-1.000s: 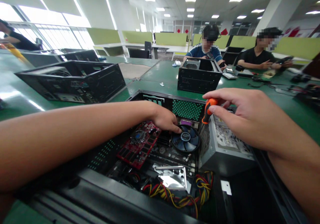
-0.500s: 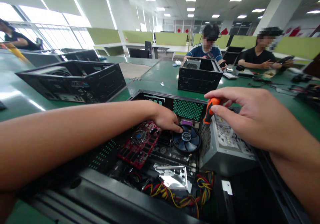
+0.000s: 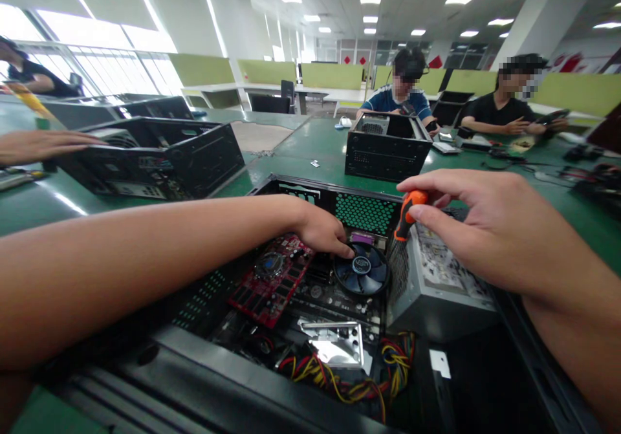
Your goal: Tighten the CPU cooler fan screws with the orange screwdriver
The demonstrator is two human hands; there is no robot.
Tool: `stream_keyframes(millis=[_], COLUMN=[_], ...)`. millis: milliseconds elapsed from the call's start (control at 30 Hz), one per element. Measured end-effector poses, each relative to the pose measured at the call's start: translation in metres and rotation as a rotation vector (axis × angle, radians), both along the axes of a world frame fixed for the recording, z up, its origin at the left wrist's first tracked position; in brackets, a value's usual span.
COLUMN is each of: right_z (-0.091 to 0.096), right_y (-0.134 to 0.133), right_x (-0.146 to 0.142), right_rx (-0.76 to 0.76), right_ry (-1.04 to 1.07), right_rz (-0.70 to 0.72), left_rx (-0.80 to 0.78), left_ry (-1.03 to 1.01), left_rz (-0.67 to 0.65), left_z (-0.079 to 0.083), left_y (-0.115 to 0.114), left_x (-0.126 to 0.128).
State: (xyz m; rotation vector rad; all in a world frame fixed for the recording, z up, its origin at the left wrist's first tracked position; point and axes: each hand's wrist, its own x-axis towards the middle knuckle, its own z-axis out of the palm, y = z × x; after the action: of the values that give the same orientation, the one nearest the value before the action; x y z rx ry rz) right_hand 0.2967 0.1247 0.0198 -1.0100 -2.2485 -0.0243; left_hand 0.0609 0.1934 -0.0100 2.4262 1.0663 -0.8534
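Observation:
My right hand (image 3: 478, 227) grips an orange and black screwdriver (image 3: 410, 214) by its handle, which points down beside the silver power supply (image 3: 444, 292). The screwdriver's shaft does not show clearly. Deep in the open computer case (image 3: 228, 363), my left hand (image 3: 324, 228) has its fingers curled at the upper left rim of a round black cooling fan (image 3: 361, 279); some fingertips are hidden. Left of the fan, a red graphics card (image 3: 272, 279) lies tilted. A shiny metal bracket (image 3: 339, 343) and bundled coloured cables (image 3: 359, 379) are nearer to me.
Another open case (image 3: 160, 162) stands at the left, with another person's hand (image 3: 46, 146) over it. Across the green table (image 3: 295, 149), a person (image 3: 398, 91) sits behind a further case (image 3: 388, 146). A second person (image 3: 509, 110) sits at the right near loose cables (image 3: 533, 165).
Another person's hand has come in from the left edge, over the neighbouring case. My own hands, the screwdriver and the fan have hardly moved.

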Motion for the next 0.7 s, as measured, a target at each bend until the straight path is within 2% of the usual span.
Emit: stream_keyframes(millis=[500,700], right_z=[-0.0013,-0.004], right_y=[0.0048,0.0053], right_x=[0.0018,0.0001], right_rx=[-0.042,-0.047], right_ry=[-0.011,-0.049], right_rz=[-0.04,0.001], left_rx=[-0.008,-0.017], left_ry=[0.008,0.01], left_rz=[0.006,0.029], left_z=[-0.0013,-0.0005], left_y=[0.0007,0.0006], left_x=[0.0005,0.0008])
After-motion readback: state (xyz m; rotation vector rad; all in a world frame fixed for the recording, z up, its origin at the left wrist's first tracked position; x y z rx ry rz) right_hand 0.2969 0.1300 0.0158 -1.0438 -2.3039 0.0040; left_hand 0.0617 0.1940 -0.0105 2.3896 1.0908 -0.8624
